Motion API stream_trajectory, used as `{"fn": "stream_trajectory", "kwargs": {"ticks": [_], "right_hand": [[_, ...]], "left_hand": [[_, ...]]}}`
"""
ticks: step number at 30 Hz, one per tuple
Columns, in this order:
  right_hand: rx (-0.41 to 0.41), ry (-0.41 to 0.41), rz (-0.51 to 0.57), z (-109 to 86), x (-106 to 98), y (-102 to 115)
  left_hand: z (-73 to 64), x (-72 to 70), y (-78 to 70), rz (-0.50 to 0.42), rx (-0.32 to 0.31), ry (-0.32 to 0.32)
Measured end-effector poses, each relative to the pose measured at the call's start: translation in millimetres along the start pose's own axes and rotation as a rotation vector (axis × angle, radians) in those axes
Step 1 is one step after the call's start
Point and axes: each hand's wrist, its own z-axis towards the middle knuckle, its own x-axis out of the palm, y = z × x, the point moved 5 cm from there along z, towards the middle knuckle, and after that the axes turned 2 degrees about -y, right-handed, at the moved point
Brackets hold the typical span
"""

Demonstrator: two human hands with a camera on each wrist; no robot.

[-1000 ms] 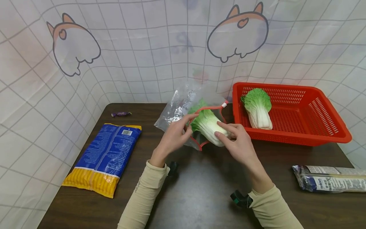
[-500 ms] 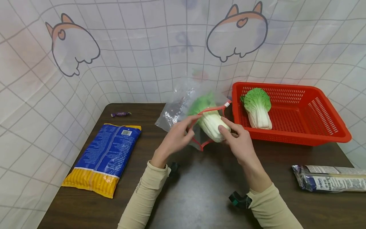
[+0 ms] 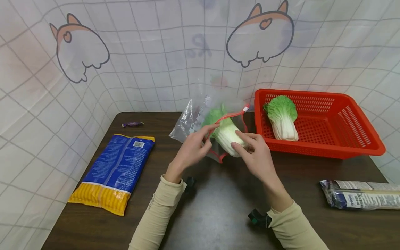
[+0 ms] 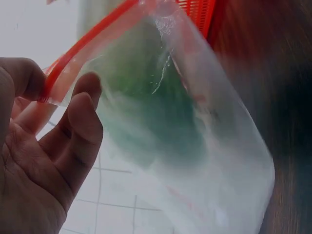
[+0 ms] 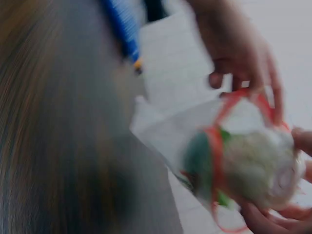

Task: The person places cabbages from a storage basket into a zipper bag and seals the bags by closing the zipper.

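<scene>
A clear zip bag [image 3: 187,119] with a red-edged mouth lies at the back middle of the table. My left hand [image 3: 191,148] pinches the red edge of its mouth, and the left wrist view shows the red strip [image 4: 73,58] between thumb and fingers. A napa cabbage [image 3: 230,139] lies leaf end first inside the bag, its green leaves blurred behind the plastic. Its white base sticks out of the mouth toward me. The fingers of my right hand [image 3: 257,156] grip that base, as the blurred right wrist view also shows around the cabbage [image 5: 258,165].
A red plastic basket [image 3: 322,149] holding a second cabbage [image 3: 282,118] stands at the back right. A blue and yellow packet [image 3: 114,173] lies on the left, with a small purple-wrapped sweet [image 3: 132,124] behind it. A long clear-and-blue packet [image 3: 359,195] lies at right.
The cabbage has shifted left and further into the bag, and my right hand has moved left with it. My left hand stays at the bag's edge.
</scene>
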Motion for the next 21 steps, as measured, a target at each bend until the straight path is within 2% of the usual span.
{"fn": "stream_trajectory", "kwargs": {"ticks": [2, 5, 7, 9, 11, 14, 17, 19, 21], "right_hand": [[0.067, 0.040, 0.039, 0.4, -0.9, -4.1], [0.100, 0.061, 0.042, 1.4, -1.7, -6.5], [0.120, 0.062, 0.088, 2.0, -1.3, -8.1], [0.156, 0.033, 0.150, 2.5, -1.0, -11.4], [0.159, -0.034, 0.176, 2.6, -1.0, -13.1], [0.032, -0.139, 0.067, 2.0, 1.9, -9.2], [-0.161, -0.167, -0.041, 0.6, 4.6, 2.1], [-0.275, -0.177, -0.081, 0.4, 1.4, 10.0], [-0.338, -0.215, -0.098, 1.2, -8.2, 16.3]], "left_hand": [[-0.1, 0.8, -0.2, -0.015, -0.009, 0.016], [0.0, 2.3, -0.9, -0.023, -0.007, 0.036], [0.2, 3.4, -1.8, -0.024, 0.003, 0.042], [0.4, 4.1, -3.1, -0.022, 0.017, 0.040], [0.6, 5.3, -5.1, -0.029, 0.033, 0.044], [0.9, 7.8, -8.6, -0.071, 0.046, 0.071], [1.3, 7.0, -10.2, -0.142, 0.011, 0.068], [1.4, 2.3, -9.3, -0.199, -0.047, 0.025], [1.2, -4.2, -7.0, -0.242, -0.107, -0.036]]}}
